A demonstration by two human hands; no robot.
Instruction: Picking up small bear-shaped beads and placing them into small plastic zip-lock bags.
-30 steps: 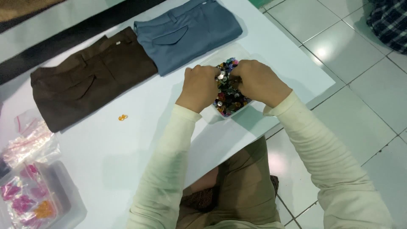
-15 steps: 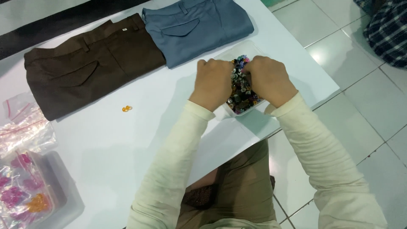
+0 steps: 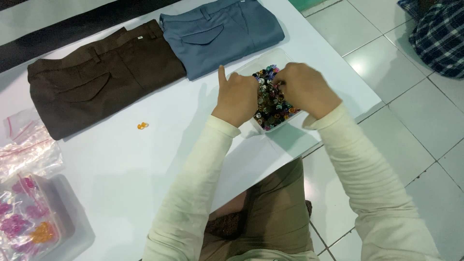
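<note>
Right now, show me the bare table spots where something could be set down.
The widest bare patch of the white table lies between the brown trousers, the orange beads and the left sleeve. It is crowded at the clear box of buttons, where both hands work, and at the left edge with bead bags.

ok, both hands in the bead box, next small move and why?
Probably pinch one bead out: the right hand is curled over the mixed beads in the clear box, the left hand steadies its side, and two orange beads already lie apart.
</note>
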